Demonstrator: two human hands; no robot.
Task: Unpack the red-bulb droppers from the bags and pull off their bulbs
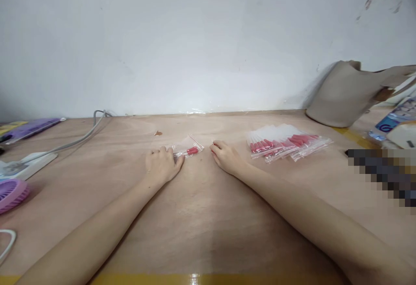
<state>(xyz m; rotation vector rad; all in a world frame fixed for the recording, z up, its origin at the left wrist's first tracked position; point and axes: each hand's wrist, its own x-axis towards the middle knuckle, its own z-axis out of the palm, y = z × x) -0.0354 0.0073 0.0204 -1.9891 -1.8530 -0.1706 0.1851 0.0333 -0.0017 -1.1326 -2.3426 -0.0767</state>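
A small clear zip bag [182, 144] with a red piece [192, 151] inside lies on the table in front of me. My left hand [160, 163] is closed over the left end of this bag, its thumb along the near edge. To the right, apart from the bag, my right hand [225, 157] rests on the tabletop with its fingers pinched together. A bit of red shows at those fingertips, too small to name. Beyond my right hand, several similar bags [286, 144] with red pieces lie fanned out and overlapping.
A beige bag [341, 94] leans against the wall at the back right, near a blue package [398, 116]. On the left are a grey cable [78, 139], a white power strip [35, 165], a pink-purple fan [13, 194] and a purple packet [35, 128]. Yellow tape [146, 279] runs along the near edge.
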